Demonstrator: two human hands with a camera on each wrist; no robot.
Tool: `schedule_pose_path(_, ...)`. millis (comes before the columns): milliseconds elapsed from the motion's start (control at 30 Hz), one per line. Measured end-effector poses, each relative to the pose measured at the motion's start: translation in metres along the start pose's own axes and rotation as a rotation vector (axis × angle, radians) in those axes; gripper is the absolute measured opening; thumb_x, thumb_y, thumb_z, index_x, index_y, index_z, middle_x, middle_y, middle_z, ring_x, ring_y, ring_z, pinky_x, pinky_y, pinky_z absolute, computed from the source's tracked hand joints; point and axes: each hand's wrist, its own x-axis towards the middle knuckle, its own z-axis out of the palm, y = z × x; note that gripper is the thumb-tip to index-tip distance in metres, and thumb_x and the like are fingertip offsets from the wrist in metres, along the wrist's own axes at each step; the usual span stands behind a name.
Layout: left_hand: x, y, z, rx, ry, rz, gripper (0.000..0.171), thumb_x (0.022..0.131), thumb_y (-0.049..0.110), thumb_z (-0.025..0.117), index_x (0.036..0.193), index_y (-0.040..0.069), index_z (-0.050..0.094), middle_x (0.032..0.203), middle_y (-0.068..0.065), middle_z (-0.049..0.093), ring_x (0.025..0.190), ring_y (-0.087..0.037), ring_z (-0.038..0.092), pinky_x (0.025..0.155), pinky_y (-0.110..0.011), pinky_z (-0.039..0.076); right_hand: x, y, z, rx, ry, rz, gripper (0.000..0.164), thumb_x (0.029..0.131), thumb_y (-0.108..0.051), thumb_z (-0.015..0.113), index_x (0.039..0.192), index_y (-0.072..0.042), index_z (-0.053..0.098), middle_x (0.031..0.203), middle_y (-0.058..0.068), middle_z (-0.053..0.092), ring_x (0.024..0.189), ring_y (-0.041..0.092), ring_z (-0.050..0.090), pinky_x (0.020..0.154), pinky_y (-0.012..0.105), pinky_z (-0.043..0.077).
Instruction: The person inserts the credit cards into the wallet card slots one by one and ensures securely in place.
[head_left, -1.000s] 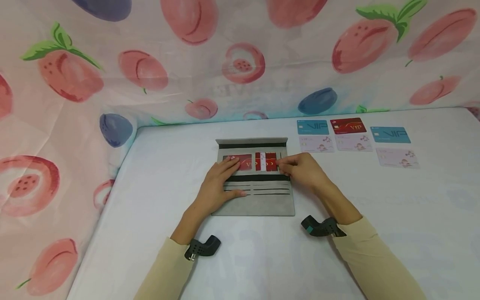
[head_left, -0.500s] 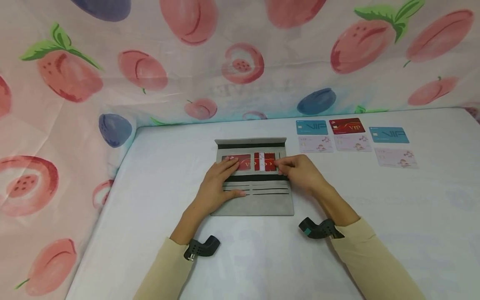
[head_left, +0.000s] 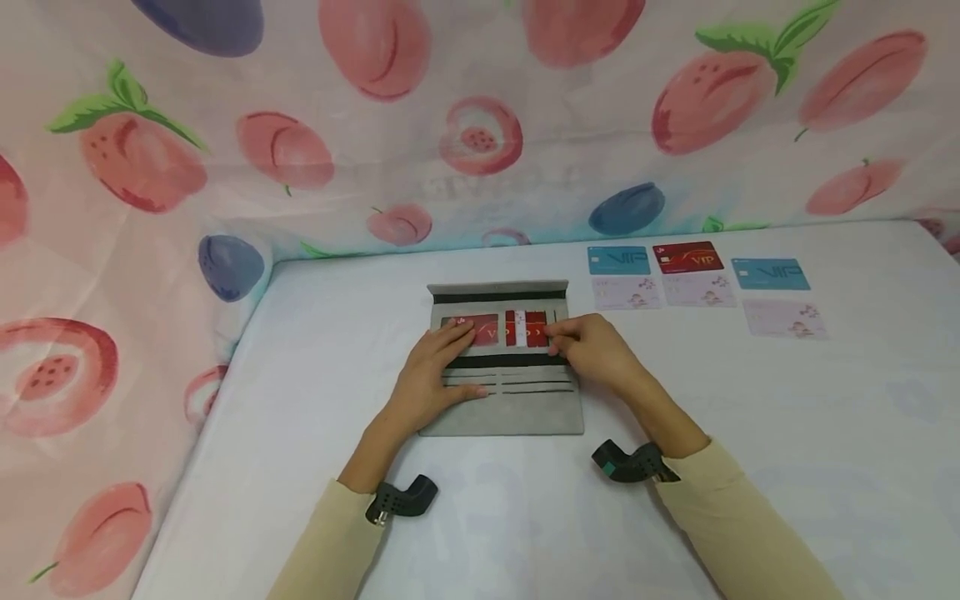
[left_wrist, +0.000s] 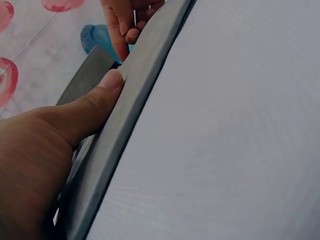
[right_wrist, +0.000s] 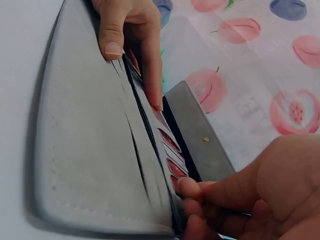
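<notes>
A grey wallet point(head_left: 501, 417) lies unfolded on the table, its flap toward the back. My left hand point(head_left: 427, 375) rests spread on its left part, fingers over a red card point(head_left: 486, 331) in a window and thumb on the slotted section. To the right of that window, a second red card point(head_left: 537, 328) shows in pieces between the slots, with a pale strip point(head_left: 521, 328) across it. My right hand point(head_left: 592, 346) pinches this card's right end with thumb and forefinger; its other fingers are curled under. In the right wrist view, red slivers show through the slits beside the right fingertips.
At the back right lie two blue cards, one of them a blue VIP card point(head_left: 618, 260), a red VIP card point(head_left: 687, 257) and several pale pink cards point(head_left: 786, 320). A fruit-print cloth point(head_left: 420, 125) rises behind the white table point(head_left: 517, 517).
The head view has tilted slightly, shifting the scene a little. Both hands keep nearly the same places on the wallet, the right one still at the red card's end.
</notes>
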Motion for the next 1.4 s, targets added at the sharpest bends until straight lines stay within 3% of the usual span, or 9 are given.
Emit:
schedule_pose_path(133,-0.001,-0.001,0.002,0.006,-0.014,-0.005,0.083,0.075,0.04,0.08,0.142,0.006,0.046,0.149,-0.005,0.039,0.142,-0.021,0.023,0.116,-0.038,0.013,0.0,0.002,-0.006,-0.045,0.01,0.016,0.029,0.098,-0.009,0.05,0.121,0.0,0.065,0.107,0.014,0.066,0.09,0.026,0.053,0.071,0.031,0.045)
schedule_pose_path(267,-0.001,0.0,0.003,0.003,0.005,0.006,0.082,0.074,0.038,0.081,0.141,0.005,0.047,0.148,-0.006,0.041,0.141,-0.022,0.025,0.116,-0.039,0.013,-0.002,0.007,-0.023,-0.057,0.091,-0.003,0.026,0.1,-0.015,0.051,0.115,-0.004,0.069,0.101,0.013,0.066,0.088,0.026,0.056,0.071,0.033,0.048)
schedule_pose_path(400,0.0,0.002,0.004,-0.001,0.009,0.023,0.082,0.074,0.038,0.081,0.141,0.004,0.047,0.148,-0.006,0.041,0.141,-0.023,0.025,0.116,-0.04,0.014,-0.005,0.017,-0.047,-0.064,0.172,-0.036,0.027,0.099,-0.022,0.053,0.114,-0.005,0.068,0.106,0.014,0.066,0.093,0.029,0.059,0.074,0.037,0.053)
schedule_pose_path(533,0.0,0.002,0.004,0.003,-0.003,0.019,0.082,0.075,0.039,0.081,0.141,0.004,0.047,0.148,-0.006,0.041,0.141,-0.023,0.024,0.116,-0.04,0.014,-0.003,0.04,-0.071,-0.112,0.256,-0.087,0.037,0.096,-0.038,0.056,0.114,-0.008,0.068,0.111,0.013,0.065,0.1,0.03,0.057,0.072,0.04,0.054)
schedule_pose_path(633,0.0,0.003,0.003,0.0,-0.006,0.019,0.082,0.075,0.039,0.08,0.141,0.004,0.046,0.148,-0.006,0.04,0.141,-0.023,0.024,0.116,-0.04,0.013,0.0,0.063,-0.085,-0.154,0.332,-0.116,0.044,0.094,-0.049,0.055,0.114,-0.012,0.068,0.11,0.009,0.065,0.101,0.026,0.056,0.064,0.035,0.051)
schedule_pose_path(767,0.001,0.003,0.002,-0.001,-0.004,0.022,0.082,0.075,0.04,0.08,0.142,0.005,0.046,0.148,-0.006,0.04,0.141,-0.023,0.024,0.116,-0.04,0.013,0.002,0.082,-0.098,-0.147,0.408,-0.09,0.047,0.093,-0.051,0.054,0.116,-0.013,0.068,0.116,0.01,0.063,0.106,0.029,0.054,0.072,0.037,0.048)
schedule_pose_path(933,0.001,0.002,0.0,0.012,-0.01,0.015,0.082,0.076,0.041,0.08,0.142,0.006,0.046,0.149,-0.005,0.04,0.142,-0.022,0.023,0.116,-0.039,0.013,-0.001,0.083,-0.103,-0.098,0.434,-0.017,0.047,0.095,-0.044,0.055,0.122,-0.006,0.063,0.124,0.021,0.056,0.111,0.041,0.049,0.086,0.052,0.045)
schedule_pose_path(1100,0.001,0.001,-0.001,0.008,-0.007,0.01,0.082,0.076,0.04,0.08,0.142,0.005,0.046,0.149,-0.005,0.04,0.142,-0.022,0.023,0.116,-0.04,0.013,0.002,0.088,-0.103,-0.105,0.445,0.04,0.048,0.096,-0.044,0.053,0.125,-0.007,0.06,0.127,0.022,0.053,0.112,0.043,0.048,0.091,0.056,0.042)
schedule_pose_path(1400,0.0,0.0,-0.003,0.012,-0.012,-0.001,0.082,0.076,0.04,0.08,0.142,0.005,0.046,0.149,-0.005,0.039,0.142,-0.022,0.023,0.116,-0.04,0.012,0.013,0.095,-0.098,-0.111,0.421,-0.029,0.041,0.096,-0.038,0.056,0.123,-0.007,0.062,0.123,0.021,0.055,0.108,0.041,0.049,0.092,0.055,0.041)
